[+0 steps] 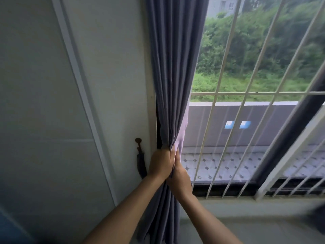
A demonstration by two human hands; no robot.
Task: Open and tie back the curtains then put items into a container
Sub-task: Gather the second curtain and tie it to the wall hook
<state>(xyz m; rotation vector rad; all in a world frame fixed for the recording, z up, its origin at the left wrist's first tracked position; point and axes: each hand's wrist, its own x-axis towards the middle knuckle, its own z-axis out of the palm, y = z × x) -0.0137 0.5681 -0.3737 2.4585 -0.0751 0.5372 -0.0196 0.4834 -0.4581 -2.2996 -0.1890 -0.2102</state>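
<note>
Fingers of the left hand (161, 162) and right hand (179, 175) curl tight around the gathered grey curtain (173, 85) at the window's left edge. Best keep the bundle compact while reaching the tieback (140, 161) on the wall hook (138, 140) just beside.

Curtain (168, 76) hung bunched at window's left edge, both hands (169, 166) tight round it. Wall (112, 85) sat close on left, with hook (138, 140) and dark tie (141, 164) hanging just beside hands. White bars (246, 93) blocked way out past glass on right. Open room lay below, over sill (255, 208), and toward person.
</note>
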